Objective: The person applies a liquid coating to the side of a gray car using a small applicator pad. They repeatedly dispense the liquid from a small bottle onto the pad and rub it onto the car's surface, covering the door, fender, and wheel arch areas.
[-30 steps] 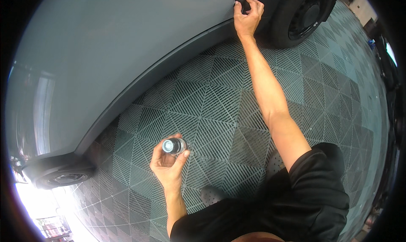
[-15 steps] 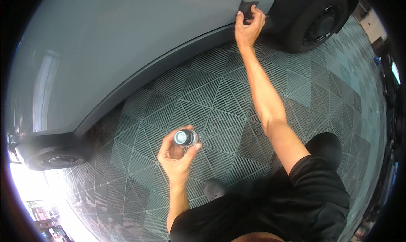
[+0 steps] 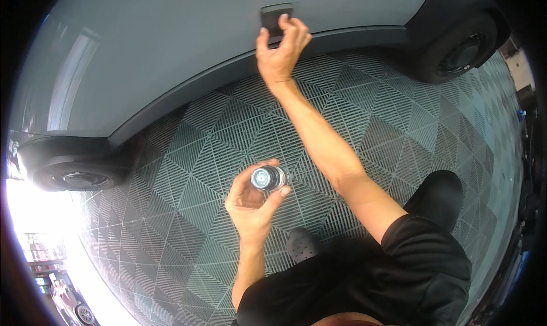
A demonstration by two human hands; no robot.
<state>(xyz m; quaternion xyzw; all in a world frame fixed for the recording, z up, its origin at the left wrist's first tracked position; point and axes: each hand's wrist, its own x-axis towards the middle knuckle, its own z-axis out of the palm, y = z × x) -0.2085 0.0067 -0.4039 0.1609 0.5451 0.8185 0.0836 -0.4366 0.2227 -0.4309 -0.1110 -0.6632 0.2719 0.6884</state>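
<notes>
A grey vehicle's side panel (image 3: 188,29) fills the upper part of the view. Against its lower part, my right hand (image 3: 281,52) grips a dark rectangular applicator block (image 3: 275,19), thumb on one side and fingers on the other. The block's face toward the panel is hidden. Lower down, over the floor, my left hand (image 3: 253,203) is wrapped round a small bottle (image 3: 270,178) with a dark cap and a pale round top. That bottle is held well apart from the vehicle.
Black wheels stand at both ends of the vehicle, the right wheel (image 3: 464,52) and the left wheel (image 3: 80,178). A dark sill (image 3: 211,78) runs between them. Grey slatted tiles (image 3: 194,235) cover the floor. My shoe (image 3: 302,245) shows below, and another car (image 3: 74,303) at lower left.
My right hand has moved left along the panel with the block, away from the right wheel. The left hand with the bottle has shifted slightly right and up as the view turned.
</notes>
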